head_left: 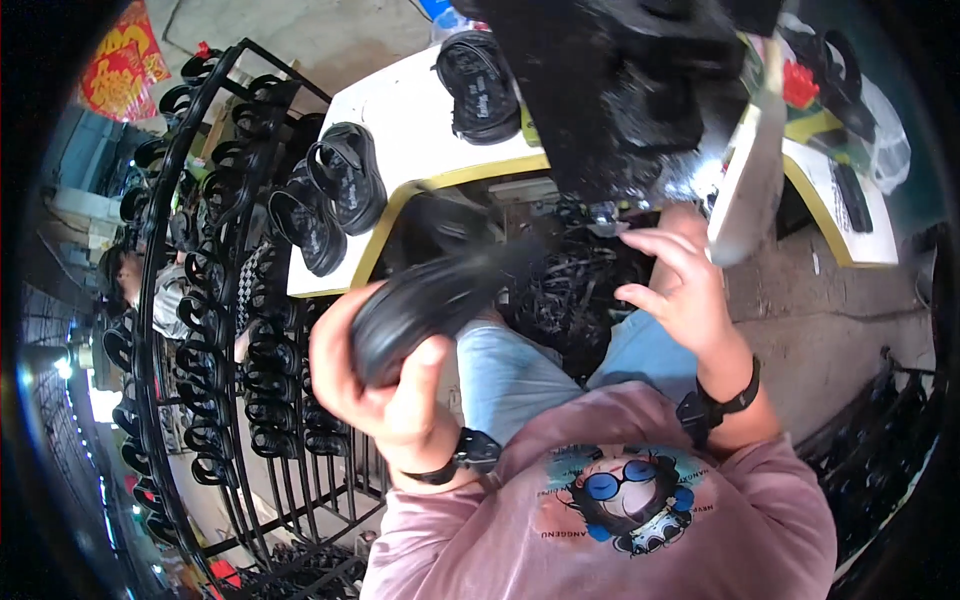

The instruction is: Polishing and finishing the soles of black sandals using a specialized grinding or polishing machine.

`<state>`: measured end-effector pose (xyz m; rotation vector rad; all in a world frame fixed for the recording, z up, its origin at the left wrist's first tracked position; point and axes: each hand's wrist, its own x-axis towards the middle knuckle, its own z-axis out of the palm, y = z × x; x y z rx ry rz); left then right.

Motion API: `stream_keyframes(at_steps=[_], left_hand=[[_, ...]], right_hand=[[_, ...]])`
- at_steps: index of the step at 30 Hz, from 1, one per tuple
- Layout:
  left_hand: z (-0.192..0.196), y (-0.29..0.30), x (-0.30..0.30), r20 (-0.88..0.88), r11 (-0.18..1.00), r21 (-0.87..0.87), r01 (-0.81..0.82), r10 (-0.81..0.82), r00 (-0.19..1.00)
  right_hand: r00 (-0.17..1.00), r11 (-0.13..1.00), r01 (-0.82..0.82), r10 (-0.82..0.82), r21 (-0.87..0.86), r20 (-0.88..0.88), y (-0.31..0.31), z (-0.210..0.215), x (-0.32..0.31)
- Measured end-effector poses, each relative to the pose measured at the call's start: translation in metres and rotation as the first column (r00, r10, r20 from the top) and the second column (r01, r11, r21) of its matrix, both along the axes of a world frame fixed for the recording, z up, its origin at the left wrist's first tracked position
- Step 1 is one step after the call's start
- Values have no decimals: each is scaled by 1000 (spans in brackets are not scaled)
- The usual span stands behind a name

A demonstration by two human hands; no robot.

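Note:
My left hand (395, 408) is closed round one end of a black sandal (425, 305); the sandal is tilted and its far end is smeared by motion. Fingers and thumb apart, my right hand (685, 285) is raised beside the lower edge of a black machine (640, 100), with nothing visible in it. A pair of black sandals, one (348, 182) overlapping the other (308, 228), rests on the white table (400, 110) at the left. Farther back on that table is another black sandal or stacked pair (476, 90).
Black strips and scraps (570, 290) lie in a heap below the machine, between my knees. A tall black rack (160, 210) full of sandals stands at my left, with a person (170, 305) behind it. At right are a clear plastic bag (890, 150) and another loaded rack (870, 450).

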<state>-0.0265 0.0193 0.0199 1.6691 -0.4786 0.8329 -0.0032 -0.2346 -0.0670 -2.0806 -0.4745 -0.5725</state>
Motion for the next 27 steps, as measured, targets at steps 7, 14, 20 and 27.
stream_keyframes(at_steps=[7, 14, 20, 27], left_hand=[[-86, 69, 157, 30, 451, 858, -245, 431, 902], [-123, 4, 209, 27, 435, 889, -141, 258, 966], [-147, 14, 158, 118, 555, 759, -341, 398, 910], [-61, 2, 31, -66, 760, 462, 457, -484, 872]], right_hand=[[876, 913, 41, 163, 406, -455, 2, -56, -7], [865, 909, 31, 184, 417, -466, 33, -55, -1], [808, 900, -118, 332, 419, -487, 41, -51, -1], [988, 989, -84, 67, 122, 139, 65, -41, 6]])
